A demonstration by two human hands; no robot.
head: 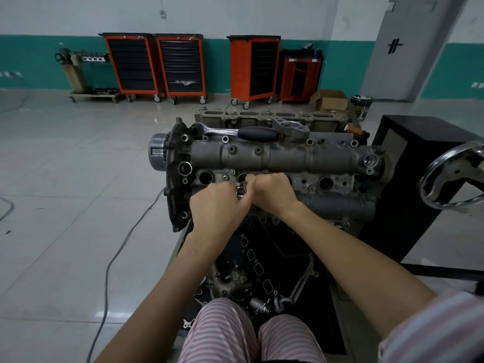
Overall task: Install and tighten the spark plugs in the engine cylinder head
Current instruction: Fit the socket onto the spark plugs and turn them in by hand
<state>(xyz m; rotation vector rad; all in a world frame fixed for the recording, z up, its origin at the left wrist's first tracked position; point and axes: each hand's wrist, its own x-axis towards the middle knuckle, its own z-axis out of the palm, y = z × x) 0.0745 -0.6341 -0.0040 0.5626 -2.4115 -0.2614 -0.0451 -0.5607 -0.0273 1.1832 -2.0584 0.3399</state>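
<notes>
The grey engine cylinder head [262, 155] sits on a stand in front of me, with a row of round spark plug wells; one open well [205, 178] is at the left and another open well [325, 184] at the right. Both hands meet over the second well from the left. My left hand [218, 205] grips a chrome socket tool [240, 191] whose open end faces me. My right hand [272, 191] is closed around the tool's far part, which it hides. I cannot see a spark plug. A chrome ratchet with a black handle [251, 132] lies on the head's far edge.
A second engine block [262, 117] lies behind the head. A black stand box [408, 179] and a chrome handwheel [453, 179] are at the right. Orange tool carts [180, 65] line the far wall. A grey cable [117, 258] runs over the floor at left.
</notes>
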